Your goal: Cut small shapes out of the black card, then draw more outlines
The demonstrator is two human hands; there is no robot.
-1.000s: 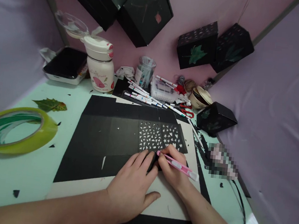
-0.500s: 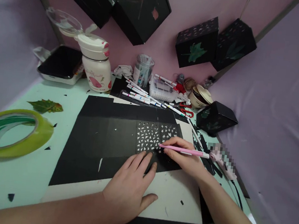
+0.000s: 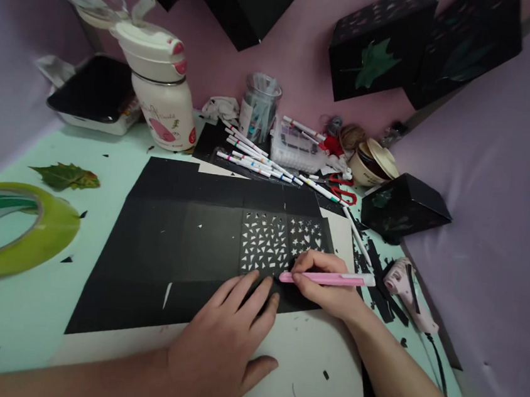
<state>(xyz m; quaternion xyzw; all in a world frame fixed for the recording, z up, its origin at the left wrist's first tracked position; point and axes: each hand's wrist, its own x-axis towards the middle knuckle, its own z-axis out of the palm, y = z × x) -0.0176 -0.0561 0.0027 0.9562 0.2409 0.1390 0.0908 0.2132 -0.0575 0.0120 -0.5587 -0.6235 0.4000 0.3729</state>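
Observation:
A sheet of black card [image 3: 173, 233] lies over a pale board [image 3: 319, 356]. One panel of it has rows of small triangular cut-outs [image 3: 264, 244], and the panel beside that has star and heart shapes [image 3: 306, 231]. My left hand [image 3: 232, 334] rests flat on the card's near edge, fingers stretched and thumb apart. My right hand [image 3: 329, 284] grips a pink pen-shaped craft knife [image 3: 323, 278], held nearly level. Its front end is at the card just below the triangles, close to my left fingertips; the tip itself is too small to make out.
A tape roll [image 3: 59, 240] and a leaf [image 3: 66, 176] lie left. Behind stand a white bottle [image 3: 163, 109], a jar of sticks [image 3: 259, 109], and several markers [image 3: 250, 159]. Red-handled scissors [image 3: 344, 194], a black box [image 3: 403, 207] and a pink glue gun [image 3: 409, 292] are right. Black boxes [image 3: 379, 52] hang above.
The knife's front end has moved down from the triangles' edge to just below them, with my right hand shifting slightly. My left hand stays on the card. The camera view has come closer and tilted down.

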